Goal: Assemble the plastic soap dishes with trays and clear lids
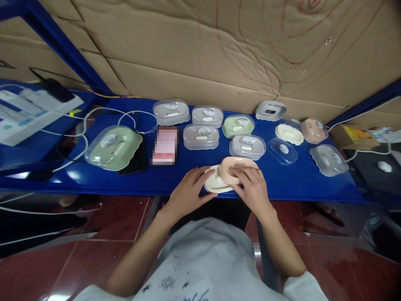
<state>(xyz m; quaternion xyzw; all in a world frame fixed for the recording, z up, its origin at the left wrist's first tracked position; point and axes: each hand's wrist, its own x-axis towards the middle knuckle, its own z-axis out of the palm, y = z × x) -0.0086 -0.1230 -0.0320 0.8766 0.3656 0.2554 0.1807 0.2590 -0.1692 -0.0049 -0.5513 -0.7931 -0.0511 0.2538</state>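
Observation:
At the table's front edge, a peach soap dish part (229, 172) overlaps the right side of a cream soap dish base (214, 182). My left hand (189, 188) holds the cream base by its left end, thumb and fingers on either side. My right hand (252, 186) grips the peach part, its fingers reaching into the hollow and its thumb at the front rim. Part of the peach piece is hidden under those fingers. Behind them stands a grey soap dish with a clear lid (247, 147).
Several lidded soap dishes line the blue table (169, 179), including a green one (114, 148) at left. A loose clear lid (282, 151), cream base (290, 133) and grey part (270, 110) lie right. A phone (165, 145) and white cables (87, 117) are left.

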